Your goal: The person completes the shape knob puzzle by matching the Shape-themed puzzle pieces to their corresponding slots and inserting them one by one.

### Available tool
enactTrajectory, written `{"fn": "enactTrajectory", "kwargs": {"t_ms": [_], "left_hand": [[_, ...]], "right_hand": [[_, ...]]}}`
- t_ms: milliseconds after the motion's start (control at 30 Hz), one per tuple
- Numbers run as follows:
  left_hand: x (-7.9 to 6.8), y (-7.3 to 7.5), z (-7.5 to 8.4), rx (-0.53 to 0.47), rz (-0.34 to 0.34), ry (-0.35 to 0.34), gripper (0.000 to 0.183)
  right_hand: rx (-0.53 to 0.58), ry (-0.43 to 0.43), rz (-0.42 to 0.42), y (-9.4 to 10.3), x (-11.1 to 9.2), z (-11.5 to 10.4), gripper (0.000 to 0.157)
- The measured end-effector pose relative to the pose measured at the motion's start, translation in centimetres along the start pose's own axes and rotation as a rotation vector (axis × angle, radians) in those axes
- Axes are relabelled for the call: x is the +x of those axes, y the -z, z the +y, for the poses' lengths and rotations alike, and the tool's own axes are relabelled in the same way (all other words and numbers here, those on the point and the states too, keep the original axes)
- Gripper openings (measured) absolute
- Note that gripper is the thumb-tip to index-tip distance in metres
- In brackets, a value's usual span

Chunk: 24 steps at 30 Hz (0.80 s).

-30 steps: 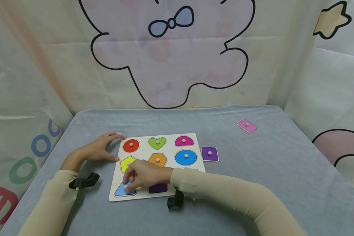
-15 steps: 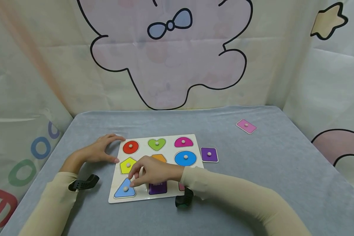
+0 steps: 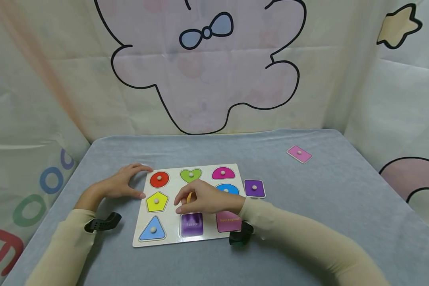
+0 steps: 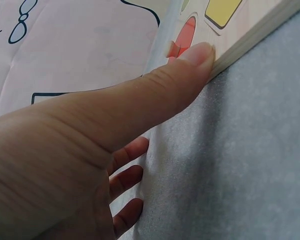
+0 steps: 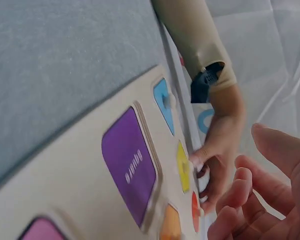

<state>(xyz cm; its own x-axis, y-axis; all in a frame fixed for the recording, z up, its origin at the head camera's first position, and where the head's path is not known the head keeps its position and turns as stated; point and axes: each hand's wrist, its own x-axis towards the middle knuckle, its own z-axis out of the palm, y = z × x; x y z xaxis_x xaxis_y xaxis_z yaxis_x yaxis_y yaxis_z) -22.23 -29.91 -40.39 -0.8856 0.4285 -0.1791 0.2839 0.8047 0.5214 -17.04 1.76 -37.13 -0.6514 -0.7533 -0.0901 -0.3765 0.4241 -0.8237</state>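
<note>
A white shape-puzzle board lies on the cloth. My left hand stays at its left edge, the thumb touching the rim and the other fingers apart from it in the left wrist view. My right hand hovers over the board's middle with nothing between its loosely bent fingers, partly covering the orange hexagon. The blue triangle sits in its slot at the lower left. Beside it, the purple square slot and the pink rectangle slot show bare printed bottoms.
A purple square piece lies against the board's right side. Farther back on the right is a pink rectangle piece. The red circle, yellow pentagon, green heart, magenta semicircle and blue oval sit in the board.
My right hand has let go of the blue triangle's knob, lifted and moved right across the board, uncovering the triangle and the square slot. The left hand has kept its place.
</note>
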Motion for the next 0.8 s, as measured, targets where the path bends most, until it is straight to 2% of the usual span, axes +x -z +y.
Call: {"fn": "enactTrajectory", "kwargs": {"t_ms": [200,567,800], "left_hand": [[0.1,-0.1,0.0,-0.003,0.005,-0.002,0.084],[0.1,-0.2,-0.1,-0.011,0.007,0.003,0.084],[0.1,-0.2,-0.2,-0.015,0.010,0.009,0.084]], "right_hand": [[0.046,0.013,0.047,1.3,-1.2,0.9,0.021],[-0.002,0.018,0.093,3.2,-3.2,2.9,0.022],[0.034,0.024,0.131,4.4,-4.8,4.5,0.021]]}}
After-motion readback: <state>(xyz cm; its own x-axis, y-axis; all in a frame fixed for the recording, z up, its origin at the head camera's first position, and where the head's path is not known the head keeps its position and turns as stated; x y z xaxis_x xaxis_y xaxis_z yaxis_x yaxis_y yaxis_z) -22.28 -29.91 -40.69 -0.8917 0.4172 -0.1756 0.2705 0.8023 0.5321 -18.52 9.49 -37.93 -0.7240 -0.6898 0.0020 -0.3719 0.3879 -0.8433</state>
